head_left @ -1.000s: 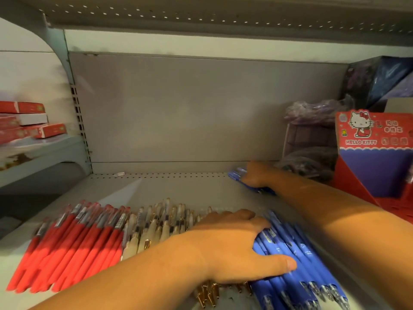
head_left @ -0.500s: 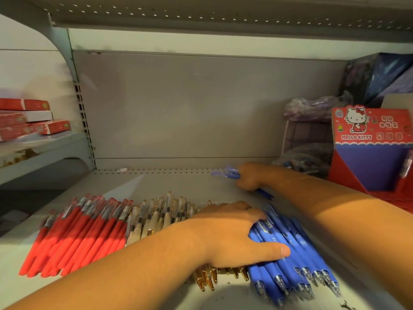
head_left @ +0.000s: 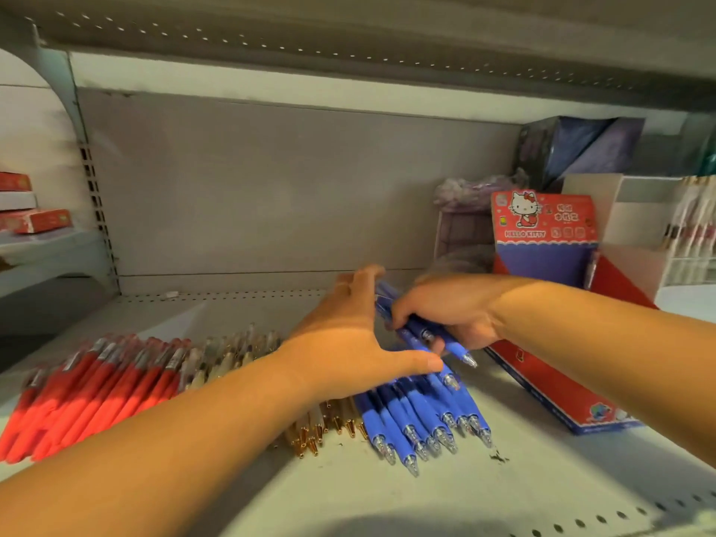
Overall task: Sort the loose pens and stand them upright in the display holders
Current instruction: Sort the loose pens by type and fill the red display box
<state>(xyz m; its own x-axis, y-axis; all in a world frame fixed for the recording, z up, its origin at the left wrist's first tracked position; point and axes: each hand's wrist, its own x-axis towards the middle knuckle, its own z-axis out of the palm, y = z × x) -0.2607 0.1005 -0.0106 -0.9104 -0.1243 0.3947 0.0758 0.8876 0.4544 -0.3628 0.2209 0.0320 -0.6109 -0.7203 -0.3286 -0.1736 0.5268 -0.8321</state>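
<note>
Three rows of loose pens lie flat on the grey shelf (head_left: 387, 505): red pens (head_left: 89, 389) at the left, cream pens with gold tips (head_left: 224, 354) in the middle, blue pens (head_left: 418, 416) at the right. My right hand (head_left: 449, 315) grips a small bunch of blue pens (head_left: 422, 335) just above the blue row. My left hand (head_left: 348, 335) is lifted with straight fingers beside that bunch, touching its far end. A red Hello Kitty display holder (head_left: 542, 234) stands to the right, its front tray low behind my right forearm.
Behind the red holder sit a dark purple box (head_left: 581, 149) and plastic-wrapped packs (head_left: 472, 191). A white holder with cream pens (head_left: 693, 226) stands at the far right. Red boxes (head_left: 35, 220) lie on the neighbouring shelf at the left. An upper shelf hangs close overhead.
My right hand drew back from the shelf's rear carrying blue pens toward the blue row. My left hand rose off the blue pile and reached forward to meet the bunch.
</note>
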